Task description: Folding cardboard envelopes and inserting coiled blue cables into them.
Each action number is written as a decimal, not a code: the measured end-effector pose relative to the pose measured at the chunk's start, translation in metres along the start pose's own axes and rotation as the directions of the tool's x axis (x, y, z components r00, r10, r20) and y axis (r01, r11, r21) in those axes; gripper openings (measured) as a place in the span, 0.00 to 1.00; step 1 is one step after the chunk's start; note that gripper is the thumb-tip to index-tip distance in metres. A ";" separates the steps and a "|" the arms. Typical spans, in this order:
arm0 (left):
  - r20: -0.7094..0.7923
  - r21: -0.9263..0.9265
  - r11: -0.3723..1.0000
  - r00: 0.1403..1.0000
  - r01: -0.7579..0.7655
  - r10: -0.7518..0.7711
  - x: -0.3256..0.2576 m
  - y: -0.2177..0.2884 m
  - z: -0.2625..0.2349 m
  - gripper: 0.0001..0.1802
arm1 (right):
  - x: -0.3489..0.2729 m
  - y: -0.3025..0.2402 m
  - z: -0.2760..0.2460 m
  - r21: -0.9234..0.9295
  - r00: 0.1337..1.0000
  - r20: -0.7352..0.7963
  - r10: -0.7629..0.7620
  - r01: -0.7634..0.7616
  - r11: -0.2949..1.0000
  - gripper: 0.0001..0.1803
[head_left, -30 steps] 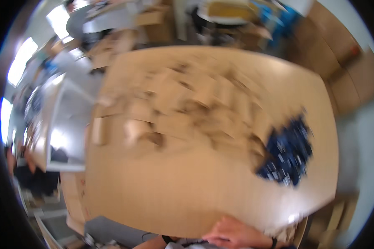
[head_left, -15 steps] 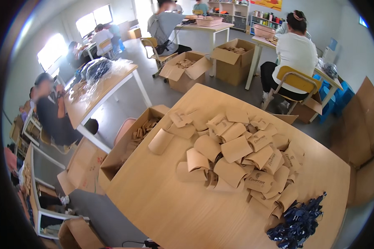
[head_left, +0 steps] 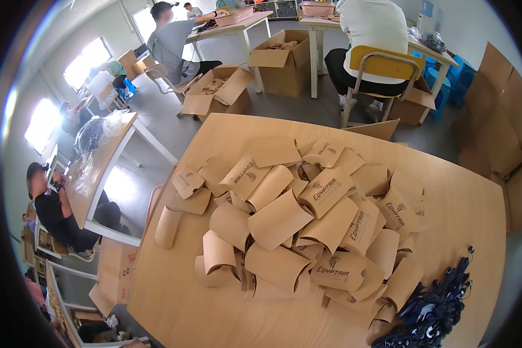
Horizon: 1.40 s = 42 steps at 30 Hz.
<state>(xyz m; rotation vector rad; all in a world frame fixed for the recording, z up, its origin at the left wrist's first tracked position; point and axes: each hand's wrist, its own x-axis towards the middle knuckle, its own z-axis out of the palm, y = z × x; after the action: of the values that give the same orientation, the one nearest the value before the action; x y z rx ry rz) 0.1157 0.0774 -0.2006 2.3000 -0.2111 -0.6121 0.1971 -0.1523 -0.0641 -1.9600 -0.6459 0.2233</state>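
Note:
Neither my left hand nor my right hand shows in the head view. A heap of brown kraft pillow boxes [head_left: 278,220], several with dark print on them, covers the middle of the wooden table [head_left: 180,296]. They lie loose, overlapping at many angles. At the heap's near right is a pile of small dark blue items with thin cords [head_left: 432,310], possibly earphones; it is too tangled to make out single pieces. One curved pillow box [head_left: 167,227] lies at the heap's left end, close to the table's left edge.
Beyond the far edge stand open cartons [head_left: 278,64] filled with brown pieces, and a yellow-backed chair [head_left: 385,62] with a seated person in white. Tall cardboard sheets [head_left: 499,110] lean at the right. Other people sit at tables to the left, one holding plastic-wrapped goods [head_left: 90,142] nearby.
The view has shifted, lowered and come closer, so the table and heap look larger and further left. The boxes and the blue pile show no clear rearrangement.

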 end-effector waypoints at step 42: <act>0.033 0.038 0.998 0.998 0.055 -0.056 -0.022 0.018 0.029 0.10 | -0.040 -0.002 -0.007 0.035 0.999 0.044 -0.014 0.012 0.999 0.11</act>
<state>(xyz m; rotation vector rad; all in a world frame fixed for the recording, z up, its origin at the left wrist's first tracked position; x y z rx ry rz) 0.0829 0.0532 -0.1977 2.3386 -0.1766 -0.6812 0.1661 -0.1778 -0.0643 -1.9217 -0.6796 0.2691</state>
